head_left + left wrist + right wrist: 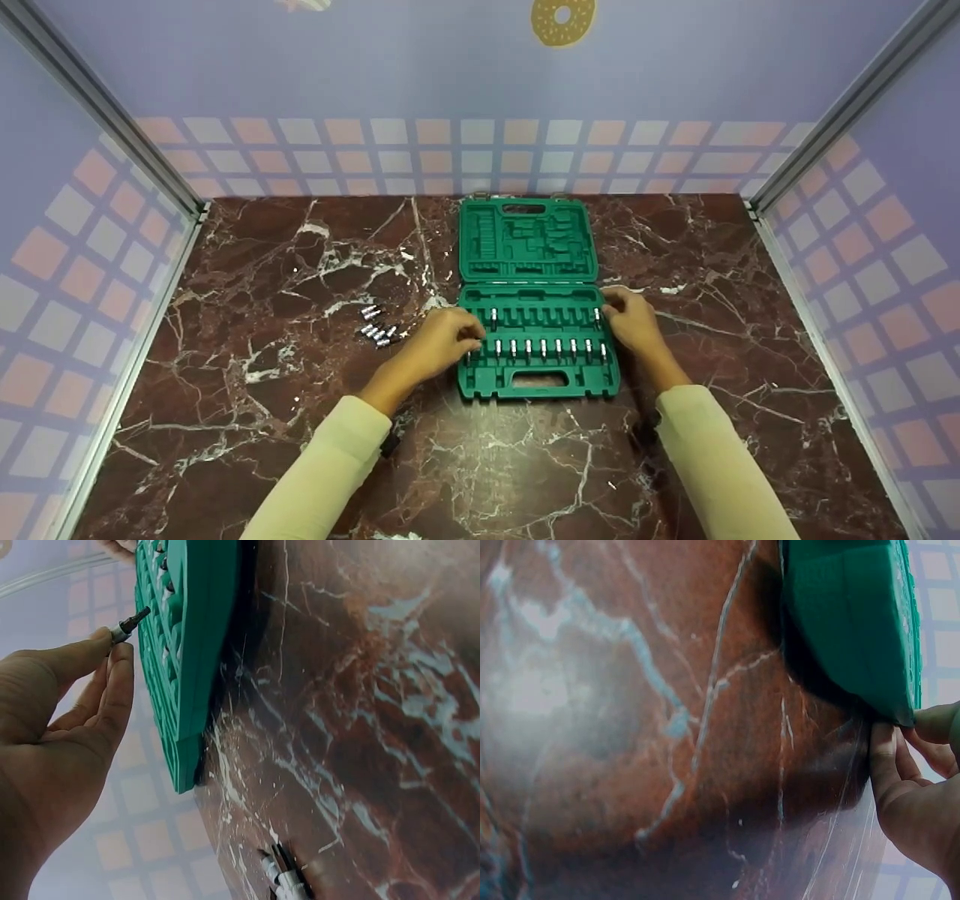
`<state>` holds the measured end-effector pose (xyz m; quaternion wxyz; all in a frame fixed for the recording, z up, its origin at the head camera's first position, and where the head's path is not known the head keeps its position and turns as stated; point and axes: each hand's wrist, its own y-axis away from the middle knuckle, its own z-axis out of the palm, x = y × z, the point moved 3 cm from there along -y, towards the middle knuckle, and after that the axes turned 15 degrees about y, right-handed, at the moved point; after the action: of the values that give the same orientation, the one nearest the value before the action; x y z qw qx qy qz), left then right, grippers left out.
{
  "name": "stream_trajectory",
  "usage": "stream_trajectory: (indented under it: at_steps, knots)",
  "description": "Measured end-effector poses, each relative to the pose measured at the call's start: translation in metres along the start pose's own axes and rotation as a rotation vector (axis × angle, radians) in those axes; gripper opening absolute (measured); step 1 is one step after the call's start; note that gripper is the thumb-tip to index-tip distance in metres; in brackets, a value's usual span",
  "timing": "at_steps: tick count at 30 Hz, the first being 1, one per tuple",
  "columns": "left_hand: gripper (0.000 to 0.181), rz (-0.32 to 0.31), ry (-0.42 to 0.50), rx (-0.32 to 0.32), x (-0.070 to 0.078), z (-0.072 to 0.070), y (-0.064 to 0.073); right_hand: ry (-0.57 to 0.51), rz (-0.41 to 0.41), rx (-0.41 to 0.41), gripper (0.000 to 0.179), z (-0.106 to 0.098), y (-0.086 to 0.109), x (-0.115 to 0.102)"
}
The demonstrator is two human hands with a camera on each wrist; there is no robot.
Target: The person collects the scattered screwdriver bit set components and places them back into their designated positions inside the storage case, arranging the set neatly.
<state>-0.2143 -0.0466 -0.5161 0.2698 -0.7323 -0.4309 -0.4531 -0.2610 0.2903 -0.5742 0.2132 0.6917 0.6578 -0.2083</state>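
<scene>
A green plastic tool case (491,379) lies open, its moulded lid (487,232) laid back. My left hand (439,345) is over the case's left edge. Between thumb and fingertips it pinches a bit socket (124,628), silver at the base with a dark tip, pointing toward the case in the left wrist view. At the opposite side my right hand (634,321) pinches the case's edge, thumb above and fingers against the side. A row of bit sockets (544,347) fills the lower slots; one bit socket (493,318) stands at upper left, another (597,318) at upper right.
Several loose bit sockets (376,334) lie in a small cluster on the dark red marbled table (262,420), left of the case. Tiled-pattern panels (480,150) wall in the table at the back and both sides.
</scene>
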Motion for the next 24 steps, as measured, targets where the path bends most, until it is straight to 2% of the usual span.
stream_trajectory:
  at_steps: [2, 15, 19, 24]
  knots:
    - [0.011, -0.003, -0.008, -0.01, -0.001, 0.003, -0.002, 0.001, -0.002, 0.003, 0.029, 0.0, 0.0, 0.0]
    - [0.004, 0.085, -0.181, -0.079, -0.006, 0.017, -0.014, -0.008, -0.007, -0.016, 0.029, -0.001, 0.001, -0.001]
    - [0.003, 0.109, -0.222, -0.076, -0.008, 0.019, -0.015, -0.011, -0.023, -0.019, 0.029, -0.001, 0.002, -0.002]
    - [0.005, 0.111, -0.21, -0.055, -0.008, 0.02, -0.017, -0.002, -0.02, -0.009, 0.029, -0.002, 0.002, -0.001]
